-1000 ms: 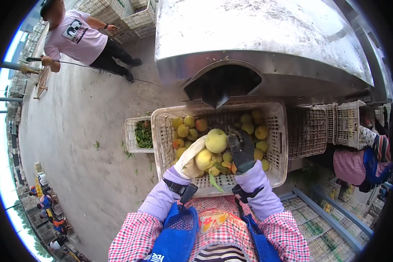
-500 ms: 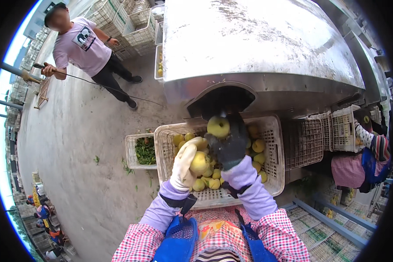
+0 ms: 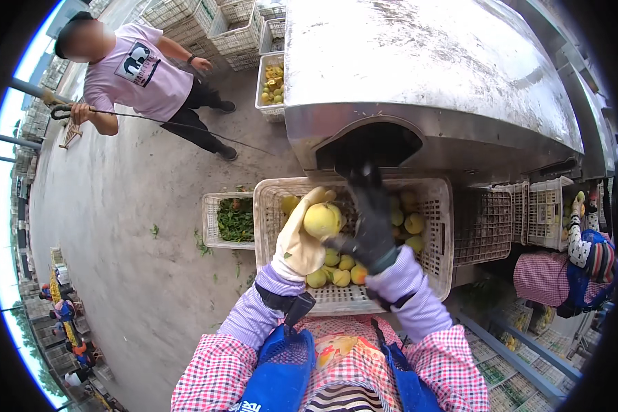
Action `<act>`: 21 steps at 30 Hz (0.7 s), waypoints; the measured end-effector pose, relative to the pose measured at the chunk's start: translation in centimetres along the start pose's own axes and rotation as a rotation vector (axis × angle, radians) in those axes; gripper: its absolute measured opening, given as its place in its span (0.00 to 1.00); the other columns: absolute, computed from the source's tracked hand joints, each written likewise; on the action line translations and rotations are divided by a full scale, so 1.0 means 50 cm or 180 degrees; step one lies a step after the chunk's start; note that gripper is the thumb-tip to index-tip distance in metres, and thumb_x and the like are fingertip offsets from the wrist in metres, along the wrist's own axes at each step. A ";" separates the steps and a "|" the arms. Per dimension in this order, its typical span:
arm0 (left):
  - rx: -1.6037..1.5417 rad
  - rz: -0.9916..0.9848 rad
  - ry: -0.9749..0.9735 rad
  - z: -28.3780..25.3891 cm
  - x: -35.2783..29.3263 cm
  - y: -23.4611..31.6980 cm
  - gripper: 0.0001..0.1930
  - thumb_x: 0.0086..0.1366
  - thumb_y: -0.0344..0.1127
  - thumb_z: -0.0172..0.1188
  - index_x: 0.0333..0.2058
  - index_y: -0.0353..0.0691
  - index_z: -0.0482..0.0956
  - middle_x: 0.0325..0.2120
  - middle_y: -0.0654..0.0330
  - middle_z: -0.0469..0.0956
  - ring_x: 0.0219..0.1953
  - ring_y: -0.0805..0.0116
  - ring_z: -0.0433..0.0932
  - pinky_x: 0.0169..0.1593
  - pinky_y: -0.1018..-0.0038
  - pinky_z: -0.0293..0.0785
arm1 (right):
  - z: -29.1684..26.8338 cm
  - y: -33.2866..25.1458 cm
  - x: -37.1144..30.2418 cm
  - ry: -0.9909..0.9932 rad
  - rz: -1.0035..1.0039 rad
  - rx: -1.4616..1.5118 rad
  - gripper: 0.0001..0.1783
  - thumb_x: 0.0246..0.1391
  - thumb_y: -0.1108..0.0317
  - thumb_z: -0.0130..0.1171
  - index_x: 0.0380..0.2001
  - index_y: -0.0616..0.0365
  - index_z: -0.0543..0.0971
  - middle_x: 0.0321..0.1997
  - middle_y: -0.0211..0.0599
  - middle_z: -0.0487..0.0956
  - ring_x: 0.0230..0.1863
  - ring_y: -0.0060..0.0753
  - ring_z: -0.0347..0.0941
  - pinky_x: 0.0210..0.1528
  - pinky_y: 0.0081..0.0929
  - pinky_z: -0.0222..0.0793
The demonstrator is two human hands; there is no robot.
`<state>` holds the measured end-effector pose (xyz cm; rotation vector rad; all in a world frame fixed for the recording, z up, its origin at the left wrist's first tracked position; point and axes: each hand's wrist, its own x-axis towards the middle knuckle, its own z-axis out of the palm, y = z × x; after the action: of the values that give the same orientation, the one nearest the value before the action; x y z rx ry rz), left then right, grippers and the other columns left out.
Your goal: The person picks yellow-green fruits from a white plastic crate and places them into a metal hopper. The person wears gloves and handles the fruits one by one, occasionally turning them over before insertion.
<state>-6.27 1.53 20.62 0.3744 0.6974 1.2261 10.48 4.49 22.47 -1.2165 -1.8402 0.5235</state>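
A pale-gloved left hand, my left hand (image 3: 296,242), is closed around a yellow-green peach (image 3: 321,221) above the crate. My right hand (image 3: 371,223), in a black glove, reaches forward with thumb and fingers apart. Its fingertips are near the dark opening (image 3: 384,141) in the front of a metal machine (image 3: 419,69), and they are smeared by motion. No fruit shows in it. Below both hands stands a whitish plastic crate (image 3: 336,302) with several loose peaches (image 3: 341,277) inside; my hands hide part of them.
To the left sits a small crate (image 3: 211,220) of green leaves. Beyond it stands a person (image 3: 141,62) holding a dark cord. A crate of fruit (image 3: 262,103) is beside the machine. At right are a dark mesh crate (image 3: 484,226), another worker (image 3: 546,275) and blue rails (image 3: 529,347).
The peach that was at my right hand by the opening is no longer visible, and that hand now looks empty. My left hand still holds its peach. The view has shifted slightly.
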 end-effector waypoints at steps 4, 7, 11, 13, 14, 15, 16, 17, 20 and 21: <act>0.0982 0.0253 -0.0300 0.046 -0.009 -0.013 0.27 0.78 0.42 0.51 0.68 0.33 0.62 0.63 0.50 0.71 0.63 0.57 0.73 0.66 0.62 0.70 | 0.069 0.003 -0.109 -0.0004 0.0750 -0.0280 0.50 0.41 0.42 0.74 0.63 0.61 0.70 0.71 0.55 0.65 0.71 0.63 0.60 0.70 0.61 0.53; 0.0122 -0.0454 0.0042 0.038 0.015 -0.024 0.28 0.78 0.45 0.46 0.68 0.32 0.61 0.63 0.50 0.69 0.64 0.61 0.70 0.68 0.63 0.66 | 0.069 0.024 -0.108 0.0403 0.0343 -0.0769 0.51 0.38 0.45 0.75 0.63 0.62 0.69 0.70 0.55 0.64 0.71 0.64 0.59 0.71 0.59 0.55; 0.0632 -0.0057 -0.0345 0.068 0.023 -0.017 0.29 0.78 0.49 0.45 0.69 0.36 0.61 0.64 0.52 0.69 0.65 0.63 0.70 0.68 0.66 0.65 | 0.056 0.023 -0.083 0.0536 0.0462 -0.0413 0.50 0.43 0.43 0.72 0.63 0.63 0.68 0.70 0.55 0.66 0.71 0.66 0.59 0.71 0.60 0.54; 0.0665 0.0134 -0.0180 0.047 0.033 -0.030 0.31 0.77 0.52 0.46 0.70 0.39 0.61 0.65 0.53 0.68 0.65 0.62 0.69 0.67 0.66 0.64 | 0.061 0.040 -0.065 0.0590 0.0452 -0.0468 0.48 0.48 0.41 0.70 0.64 0.62 0.68 0.71 0.54 0.65 0.72 0.68 0.57 0.72 0.63 0.52; 0.0689 0.0202 0.0054 0.021 0.043 -0.040 0.32 0.76 0.53 0.48 0.70 0.40 0.61 0.66 0.53 0.67 0.66 0.62 0.69 0.68 0.66 0.64 | 0.068 0.061 -0.053 0.0673 0.0389 -0.0600 0.47 0.49 0.42 0.70 0.63 0.61 0.69 0.70 0.55 0.65 0.72 0.68 0.57 0.71 0.63 0.52; 0.0682 0.0107 0.0273 0.002 0.040 -0.040 0.33 0.75 0.55 0.49 0.71 0.43 0.61 0.68 0.54 0.65 0.67 0.61 0.67 0.69 0.64 0.61 | 0.073 0.078 -0.037 0.0752 0.0326 -0.0731 0.45 0.49 0.42 0.70 0.62 0.61 0.70 0.70 0.55 0.66 0.72 0.68 0.57 0.71 0.63 0.53; 0.0678 0.0019 0.0494 -0.001 0.037 -0.029 0.35 0.73 0.58 0.51 0.72 0.45 0.60 0.69 0.55 0.63 0.68 0.59 0.65 0.70 0.61 0.58 | 0.076 0.099 -0.014 0.0781 0.0315 -0.0834 0.43 0.50 0.44 0.70 0.61 0.61 0.71 0.68 0.55 0.67 0.70 0.67 0.59 0.70 0.62 0.54; 0.0833 0.0120 0.0568 -0.053 0.022 -0.038 0.36 0.73 0.59 0.51 0.72 0.46 0.60 0.71 0.54 0.61 0.70 0.56 0.63 0.71 0.56 0.54 | 0.081 0.116 0.008 0.0755 0.0321 -0.0885 0.41 0.50 0.45 0.70 0.60 0.61 0.71 0.66 0.55 0.68 0.68 0.66 0.60 0.68 0.60 0.56; 0.1006 -0.0066 0.1253 -0.132 0.012 -0.054 0.36 0.73 0.59 0.51 0.71 0.45 0.60 0.70 0.52 0.62 0.69 0.56 0.64 0.71 0.56 0.56 | 0.074 0.158 0.090 0.0440 0.0567 -0.0878 0.36 0.51 0.50 0.69 0.57 0.60 0.74 0.60 0.54 0.71 0.62 0.62 0.65 0.64 0.57 0.60; 0.1118 -0.0105 0.1481 -0.148 0.023 -0.069 0.35 0.73 0.58 0.51 0.71 0.44 0.61 0.69 0.51 0.64 0.67 0.56 0.66 0.70 0.57 0.58 | 0.063 0.165 0.111 0.0347 0.0640 -0.0875 0.34 0.51 0.51 0.69 0.56 0.60 0.74 0.59 0.54 0.73 0.60 0.61 0.67 0.62 0.56 0.62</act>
<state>-8.51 0.78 12.69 0.3658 1.3239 1.1686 11.37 13.38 17.14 -1.5945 -1.7470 0.3113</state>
